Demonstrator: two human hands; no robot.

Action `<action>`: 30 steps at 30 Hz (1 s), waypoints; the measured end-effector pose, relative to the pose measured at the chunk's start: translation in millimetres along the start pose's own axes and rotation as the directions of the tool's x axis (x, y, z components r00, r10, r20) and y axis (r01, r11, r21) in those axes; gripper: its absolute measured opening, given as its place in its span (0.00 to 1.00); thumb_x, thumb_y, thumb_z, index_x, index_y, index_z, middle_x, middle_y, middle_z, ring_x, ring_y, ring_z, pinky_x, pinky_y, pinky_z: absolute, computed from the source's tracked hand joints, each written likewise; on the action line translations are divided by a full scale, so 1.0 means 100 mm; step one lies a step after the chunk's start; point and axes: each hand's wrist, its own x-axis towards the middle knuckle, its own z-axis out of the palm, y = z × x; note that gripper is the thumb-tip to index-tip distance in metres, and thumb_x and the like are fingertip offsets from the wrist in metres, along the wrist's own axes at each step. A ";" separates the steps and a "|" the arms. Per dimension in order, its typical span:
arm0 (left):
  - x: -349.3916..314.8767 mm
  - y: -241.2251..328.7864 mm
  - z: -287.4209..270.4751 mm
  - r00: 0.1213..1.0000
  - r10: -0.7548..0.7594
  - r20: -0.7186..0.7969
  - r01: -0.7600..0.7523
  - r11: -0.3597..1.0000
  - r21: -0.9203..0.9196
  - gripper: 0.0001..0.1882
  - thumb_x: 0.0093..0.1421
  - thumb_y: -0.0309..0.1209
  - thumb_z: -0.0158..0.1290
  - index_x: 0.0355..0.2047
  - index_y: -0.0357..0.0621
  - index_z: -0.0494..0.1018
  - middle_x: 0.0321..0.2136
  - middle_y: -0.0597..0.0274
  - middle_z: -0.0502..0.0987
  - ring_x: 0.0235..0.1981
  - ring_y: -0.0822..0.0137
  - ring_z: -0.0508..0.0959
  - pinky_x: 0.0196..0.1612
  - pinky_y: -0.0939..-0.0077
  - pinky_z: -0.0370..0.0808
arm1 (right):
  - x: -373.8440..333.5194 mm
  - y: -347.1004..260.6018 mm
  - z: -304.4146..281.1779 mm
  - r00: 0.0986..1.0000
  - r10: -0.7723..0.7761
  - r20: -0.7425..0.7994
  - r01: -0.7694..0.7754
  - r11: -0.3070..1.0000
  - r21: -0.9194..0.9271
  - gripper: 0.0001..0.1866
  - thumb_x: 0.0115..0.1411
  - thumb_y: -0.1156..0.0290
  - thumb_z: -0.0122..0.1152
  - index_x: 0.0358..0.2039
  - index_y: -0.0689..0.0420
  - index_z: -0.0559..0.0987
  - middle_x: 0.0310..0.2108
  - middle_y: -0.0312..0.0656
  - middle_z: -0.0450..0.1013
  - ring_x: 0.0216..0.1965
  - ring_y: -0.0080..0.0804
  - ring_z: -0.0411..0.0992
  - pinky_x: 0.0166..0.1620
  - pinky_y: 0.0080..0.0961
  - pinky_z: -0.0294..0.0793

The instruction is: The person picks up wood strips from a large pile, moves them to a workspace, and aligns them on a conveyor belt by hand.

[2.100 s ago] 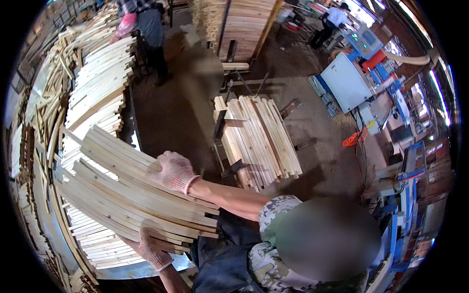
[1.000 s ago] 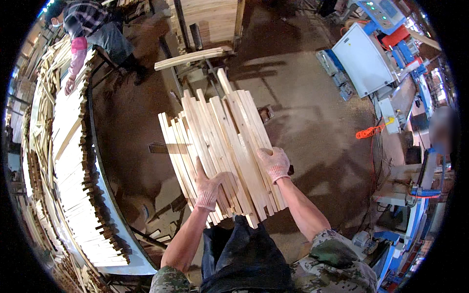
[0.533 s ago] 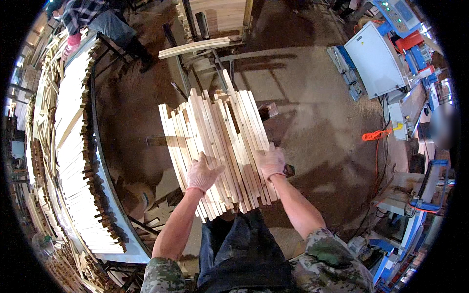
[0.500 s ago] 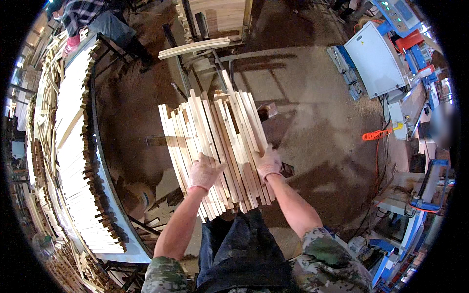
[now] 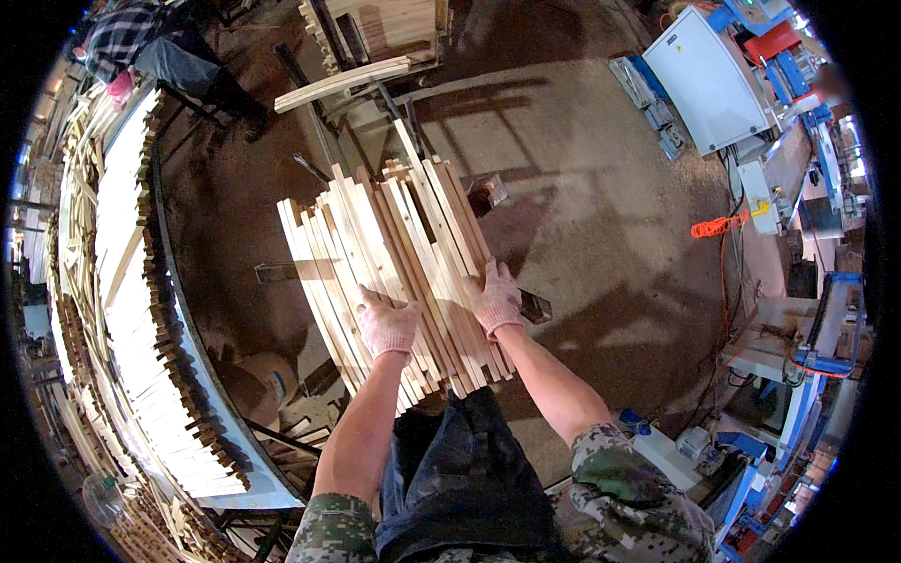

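In front of me lies a stack of pale wooden strips (image 5: 394, 253), side by side with uneven ends pointing away and toward me. My left hand (image 5: 388, 324), in a light knitted glove, rests on the strips left of the middle, thumb spread from the fingers. My right hand (image 5: 496, 298), gloved alike, lies along the stack's right edge, its fingers extended forward and the thumb over the strips. Neither hand has a strip lifted off the stack. One strip (image 5: 409, 145) sticks out beyond the far ends.
A long table (image 5: 267, 483) on the left carries a row of wooden strips (image 5: 141, 300). A person in a checked shirt (image 5: 127, 47) works at its far end. Ahead, a few strips (image 5: 343, 83) lie across a metal frame. A white cabinet (image 5: 709, 80) and blue machinery stand right.
The view has shifted, so the stack sits a little farther left and higher. Both hands remain on the strips, my right hand still along the right edge.
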 end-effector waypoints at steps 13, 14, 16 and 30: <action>0.02 -1.07 -0.43 0.971 0.069 0.227 0.144 0.590 -0.795 0.40 0.52 0.32 0.59 0.64 0.24 0.66 0.32 0.61 0.74 0.28 0.71 0.72 0.32 0.72 0.71 | -0.25 -0.25 -0.16 0.998 -0.047 0.037 0.030 0.933 0.358 0.45 0.64 0.48 0.64 0.72 0.65 0.65 0.59 0.66 0.75 0.63 0.59 0.72 0.67 0.48 0.70; -0.10 -1.04 -0.47 0.975 0.071 0.208 0.130 0.576 -0.807 0.38 0.52 0.32 0.59 0.62 0.26 0.68 0.32 0.62 0.74 0.28 0.72 0.71 0.31 0.73 0.70 | -0.24 -0.40 -0.25 0.997 0.009 0.082 -0.033 0.955 0.296 0.44 0.63 0.49 0.65 0.72 0.64 0.66 0.59 0.66 0.75 0.62 0.58 0.72 0.66 0.47 0.70; -0.19 -1.14 -0.47 0.984 0.077 0.161 0.080 0.615 -0.784 0.36 0.52 0.30 0.57 0.62 0.28 0.69 0.33 0.65 0.74 0.28 0.75 0.70 0.30 0.76 0.68 | -0.17 -0.41 -0.25 0.986 0.067 0.150 -0.108 0.953 0.284 0.41 0.64 0.50 0.65 0.71 0.61 0.69 0.61 0.65 0.73 0.65 0.57 0.70 0.68 0.44 0.69; -0.48 -0.97 -0.19 0.972 0.047 0.229 0.141 0.664 -0.735 0.38 0.57 0.26 0.54 0.70 0.33 0.63 0.35 0.63 0.78 0.31 0.69 0.77 0.35 0.73 0.76 | -0.13 -0.14 0.17 0.955 0.001 0.298 -0.219 0.680 0.700 0.48 0.64 0.49 0.68 0.76 0.62 0.59 0.76 0.64 0.54 0.76 0.56 0.55 0.77 0.36 0.56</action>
